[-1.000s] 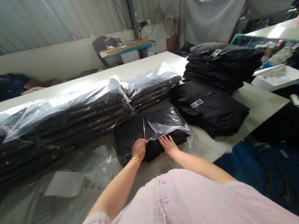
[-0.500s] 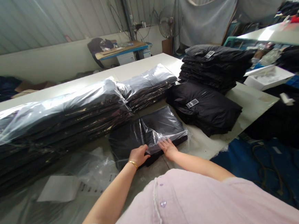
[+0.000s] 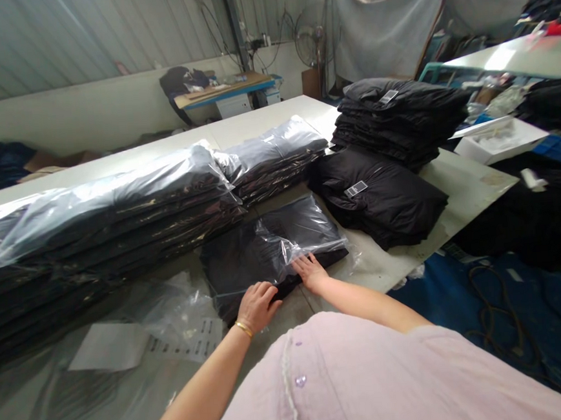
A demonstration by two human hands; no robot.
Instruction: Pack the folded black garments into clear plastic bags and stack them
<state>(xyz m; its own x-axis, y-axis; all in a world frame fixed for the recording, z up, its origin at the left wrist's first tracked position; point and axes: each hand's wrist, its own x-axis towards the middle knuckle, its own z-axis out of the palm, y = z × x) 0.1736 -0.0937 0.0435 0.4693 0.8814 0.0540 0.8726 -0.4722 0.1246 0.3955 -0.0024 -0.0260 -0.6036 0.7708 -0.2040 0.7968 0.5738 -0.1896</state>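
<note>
1. In the head view, the folded black garment [image 3: 235, 255] lies at the near middle of the pale, smooth surface [image 3: 475, 185], with clear, shiny plastic film [image 3: 306, 227] over at least part of it. Its near edge looks partly uncovered, so the film could ride up or crease there if tugged unevenly.

2. The right hand [image 3: 311, 274] is open, fingers spread on the film at the near edge. Too much push could bunch the thin film or skew the fold beneath.

3. The left hand [image 3: 256, 306] curls at the near left edge, thumb apart from the fingers; whether its grip pinches film or cloth, I cannot tell. A pinch catching both could drag the fold loose.

4. To the far left, the long stack of glossy, bagged black garments [image 3: 163, 203] sits close by; its slick bags could slide if bumped.

5. At near left, loose clear plastic bags [image 3: 166, 309] could snag under the left forearm and shift.
</note>
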